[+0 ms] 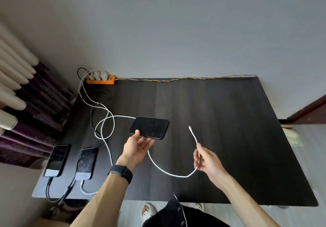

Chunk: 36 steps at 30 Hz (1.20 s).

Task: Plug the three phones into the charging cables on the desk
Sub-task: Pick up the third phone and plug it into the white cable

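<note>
Mid-frame, the left hand (136,146) grips the third phone (149,127), long axis running left-right. The right hand (206,161) pinches the white cable (176,174); its plug (190,127) points up, right of the phone. The port's end is apparently rightward, unconfirmed.

We see a black phone (149,127), a white cable (172,173), an orange power strip (100,80) at the dark wood-grain table's (220,120) far left corner.
</note>
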{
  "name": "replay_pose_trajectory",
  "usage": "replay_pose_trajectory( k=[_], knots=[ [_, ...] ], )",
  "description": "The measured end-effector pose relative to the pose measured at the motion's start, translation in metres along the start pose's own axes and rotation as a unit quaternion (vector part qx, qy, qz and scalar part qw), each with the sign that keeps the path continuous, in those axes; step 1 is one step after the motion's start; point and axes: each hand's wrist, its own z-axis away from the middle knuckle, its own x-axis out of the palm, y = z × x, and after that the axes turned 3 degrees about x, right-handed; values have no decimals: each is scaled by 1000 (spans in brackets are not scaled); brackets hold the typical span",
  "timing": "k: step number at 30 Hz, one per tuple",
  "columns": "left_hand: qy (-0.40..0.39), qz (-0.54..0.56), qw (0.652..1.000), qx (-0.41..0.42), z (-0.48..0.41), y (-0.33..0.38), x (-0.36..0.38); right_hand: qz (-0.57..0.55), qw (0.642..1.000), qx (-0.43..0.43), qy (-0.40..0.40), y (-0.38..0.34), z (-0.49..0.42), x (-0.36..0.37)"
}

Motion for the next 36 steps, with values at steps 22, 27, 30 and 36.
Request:
replay_pose_trajectory(
  k=[22, 27, 30, 36],
  knots=[
    [-109, 73, 988, -85, 40, -25, 14, 158, 970, -182, 38, -29, 22, 6],
    [-68, 75, 992, -80, 41, -26, 22, 197, 946, -245, 79, -36, 27, 10],
    [-53, 85, 992, -71, 42, -25, 28, 228, 935, -263, 67, -35, 29, 14],
    [-63, 99, 990, -72, 41, -14, 39, 240, 908, -333, 91, -31, 30, 31]
  ],
)
